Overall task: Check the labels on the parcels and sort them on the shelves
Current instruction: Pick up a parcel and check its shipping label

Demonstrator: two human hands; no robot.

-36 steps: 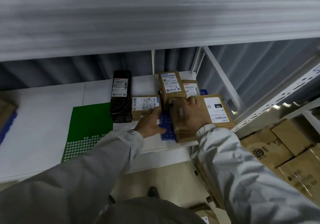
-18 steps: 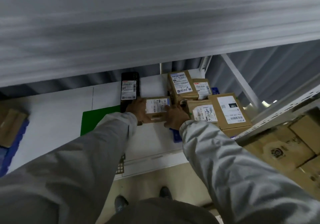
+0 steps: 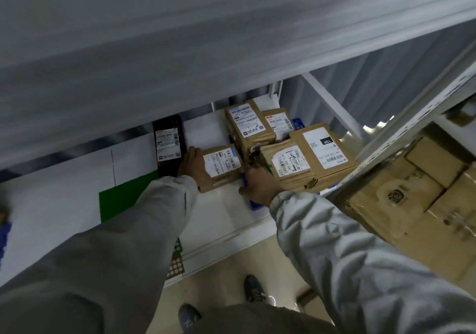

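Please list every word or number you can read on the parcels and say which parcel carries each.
"15H", upside down: white label of the large cardboard box at the right.
Labels on the black parcel, the small box between the hands and the other cartons: barcodes and print too small and blurred to read.

A green sheet [image 3: 123, 199] lies flat, its near edge printed with pale dots [image 3: 176, 266]. Below, a beige floor [image 3: 226, 277] shows two dark sneakers [image 3: 253, 288], the other [image 3: 189, 317] nearer. A grey curtain [image 3: 381, 86] hangs behind the rack.
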